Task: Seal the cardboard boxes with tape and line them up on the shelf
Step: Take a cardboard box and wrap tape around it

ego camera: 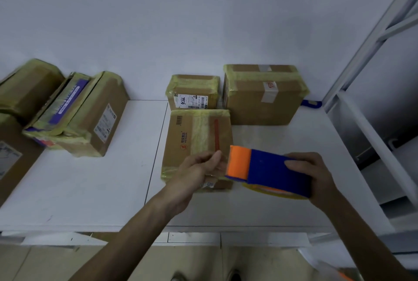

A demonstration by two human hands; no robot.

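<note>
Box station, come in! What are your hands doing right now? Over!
Right hand grips tape dispenser. Left hand pinches tape end over flat box. Small box, big box behind, nothing blocking.

Middle box (pixel 196 145): a red logo and "HENGAN" in red capitals beside Chinese characters, running sideways; barcode (pixel 178 120) at its upper left corner, digits too small to read.
Small box (pixel 192 85): white shipping label (pixel 191 101) with handwritten black "7936", turned sideways; the fine print is unreadable.
Large box (pixel 264 104): red stamp (pixel 269 84) on white tape, blurred.
Purple package (pixel 67 100), left of frame: white lettering, illegible.
Left box (pixel 90 120): white label (pixel 105 123), print too small.
</note>
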